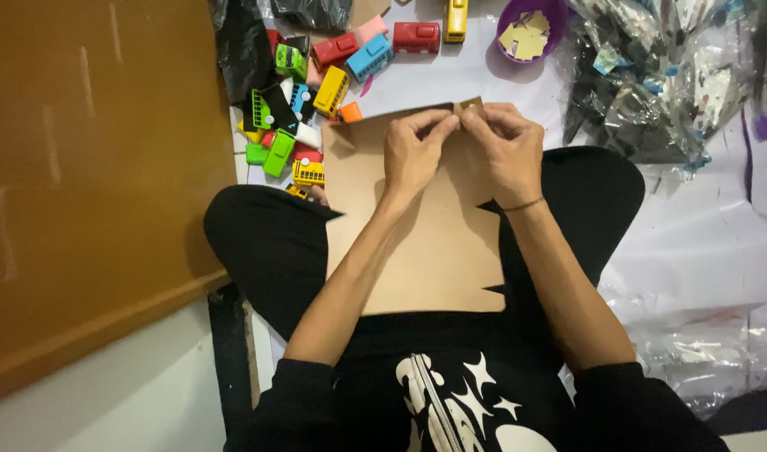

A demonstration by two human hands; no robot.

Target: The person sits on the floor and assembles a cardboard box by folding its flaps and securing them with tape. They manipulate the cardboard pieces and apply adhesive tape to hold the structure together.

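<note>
Large brown wooden panel (pixel 90 167) fills the left of the scene. White paper-covered floor (pixel 702 234) spreads to the right and far side. Person sits cross-legged in black trousers; the flat brown cardboard sheet with notched edges (pixel 425 251) lies across the lap, its far edge reaching toward the toys.

Crumpled heap of clear and silvery plastic wrappers (pixel 660 75) at far right. Pile of small coloured plastic toy buses (pixel 316 92) at far left of the cardboard, just beside its far left corner; red, yellow, blue, green ones among them. Purple plastic bowl holding tan cardboard scraps (pixel 532 29) at the far edge, well apart from the hands.

Left hand (pixel 413 155) and right hand (pixel 509 151) sit side by side on the cardboard's far edge, fingers closed in a pinch on a small folded tab there, fingertips nearly touching.
</note>
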